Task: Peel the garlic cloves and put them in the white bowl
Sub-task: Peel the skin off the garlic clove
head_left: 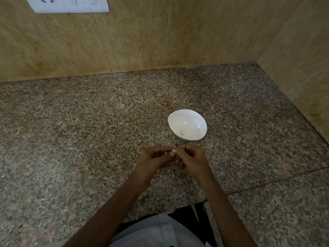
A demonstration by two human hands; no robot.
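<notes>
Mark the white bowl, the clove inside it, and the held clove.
white bowl (195, 119): head view, bare inner wall.
clove in bowl (182, 132): head view, its middle.
held clove (174, 150): head view, tip between fingers.

The counter (89, 122) is speckled granite, smooth with a dull sheen. The white bowl (194, 118) is glossy and smooth; the 1 peeled clove (182, 132) in it looks pale and slick. The garlic clove (174, 150) I hold has dry, papery skin. The wall (160, 32) is matt, beige, stone-look tile, and the switch plate (71, 6) is smooth white plastic.
</notes>
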